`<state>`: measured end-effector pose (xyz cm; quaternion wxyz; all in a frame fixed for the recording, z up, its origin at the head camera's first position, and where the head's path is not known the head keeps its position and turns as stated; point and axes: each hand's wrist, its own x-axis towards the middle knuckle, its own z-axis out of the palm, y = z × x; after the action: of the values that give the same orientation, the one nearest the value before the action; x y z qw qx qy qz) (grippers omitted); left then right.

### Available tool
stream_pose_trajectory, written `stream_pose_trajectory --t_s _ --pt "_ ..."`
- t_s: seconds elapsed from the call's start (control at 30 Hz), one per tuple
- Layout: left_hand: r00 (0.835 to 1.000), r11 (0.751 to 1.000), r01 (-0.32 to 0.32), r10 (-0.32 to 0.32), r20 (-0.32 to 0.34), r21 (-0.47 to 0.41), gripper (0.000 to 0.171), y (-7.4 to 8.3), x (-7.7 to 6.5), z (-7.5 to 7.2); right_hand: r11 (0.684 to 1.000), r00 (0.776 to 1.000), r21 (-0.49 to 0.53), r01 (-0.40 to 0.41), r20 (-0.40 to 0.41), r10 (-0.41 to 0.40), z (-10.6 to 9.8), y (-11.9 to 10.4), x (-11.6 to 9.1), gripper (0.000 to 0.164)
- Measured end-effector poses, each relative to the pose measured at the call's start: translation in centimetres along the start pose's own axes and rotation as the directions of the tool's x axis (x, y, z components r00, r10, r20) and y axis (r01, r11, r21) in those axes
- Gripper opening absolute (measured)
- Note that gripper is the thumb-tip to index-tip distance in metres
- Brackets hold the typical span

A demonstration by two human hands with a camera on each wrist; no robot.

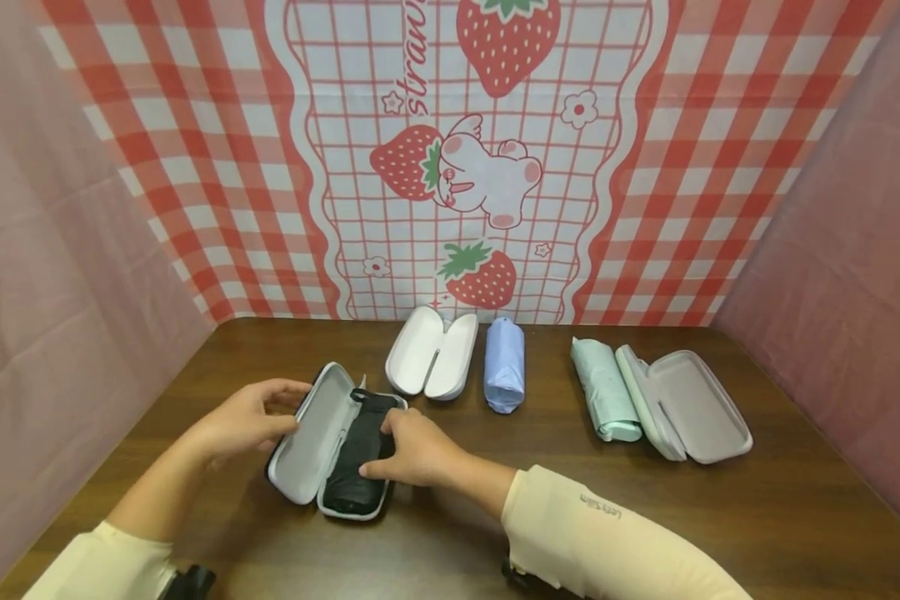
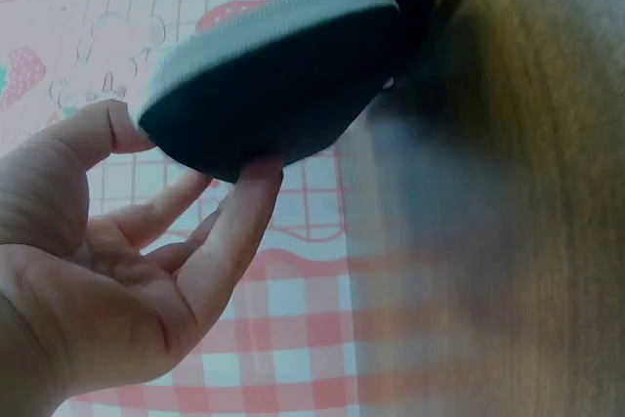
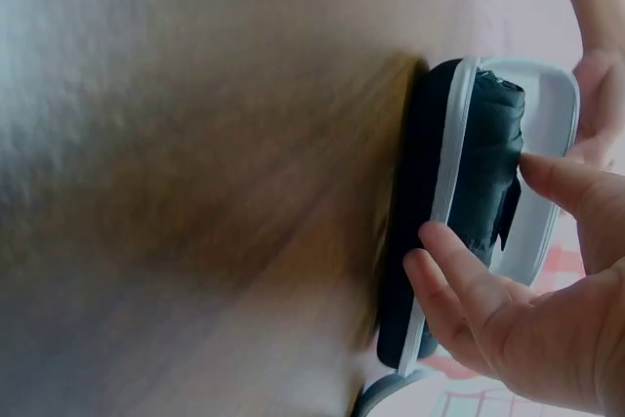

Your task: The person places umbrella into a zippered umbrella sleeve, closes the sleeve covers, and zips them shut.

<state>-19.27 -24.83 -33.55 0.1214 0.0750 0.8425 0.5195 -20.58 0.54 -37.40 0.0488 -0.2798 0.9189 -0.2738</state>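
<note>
A dark hard case (image 1: pixel 300 450) lies spread open on the table, its pale grey lining showing. Inside its right half sits a black folded umbrella (image 1: pixel 356 454) with a wrist strap at the far end. My left hand (image 1: pixel 247 422) holds the lid half by its outer edge; in the left wrist view the thumb is on one side of the dark shell (image 2: pixel 273 85) and a fingertip on the other. My right hand (image 1: pixel 420 450) is over the other half. Its thumb touches the umbrella (image 3: pixel 493 153), and its fairly straight fingers lie at the case rim (image 3: pixel 455 144).
Behind stands an open white-lined case (image 1: pixel 408 358), beside a blue wrapped roll (image 1: pixel 504 362). At the right a mint-green folded umbrella (image 1: pixel 606 392) lies against an open pale case (image 1: pixel 697 408). A strawberry-print checked cloth (image 1: pixel 232 167) hangs at the table's back edge.
</note>
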Motion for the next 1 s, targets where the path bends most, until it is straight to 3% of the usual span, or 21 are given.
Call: stream_pose_trajectory --t_s 0.27,0.43,0.63,0.77,1.0 --pt "0.999 0.994 -0.034 0.037 -0.024 0.106 0.045 -0.3 0.8 -1.3 0.999 0.999 -0.011 0.053 0.006 -0.053 0.3 -0.8 -1.1 0.047" --pt "0.993 0.973 -0.088 0.102 -0.052 0.215 0.035 -0.3 1.3 -1.6 0.999 0.999 0.031 0.04 0.033 -0.041 0.3 -1.2 -1.5 0.044" --pt "0.988 0.947 -0.106 0.134 -0.075 0.305 0.025 -0.2 1.9 -1.7 0.991 0.998 0.134 0.027 0.046 -0.034 0.6 -1.3 -1.8 0.039" --pt "0.982 0.924 -0.144 0.177 -0.062 0.355 0.024 -0.1 2.6 -1.8 0.983 0.998 0.18 0.025 0.053 -0.035 0.8 -1.6 -2.1 0.038" --pt "0.966 0.88 -0.24 0.257 0.015 0.411 0.024 0.3 3.8 -2.1 0.992 0.996 0.12 0.045 0.068 -0.053 0.8 -2.2 -2.4 0.036"
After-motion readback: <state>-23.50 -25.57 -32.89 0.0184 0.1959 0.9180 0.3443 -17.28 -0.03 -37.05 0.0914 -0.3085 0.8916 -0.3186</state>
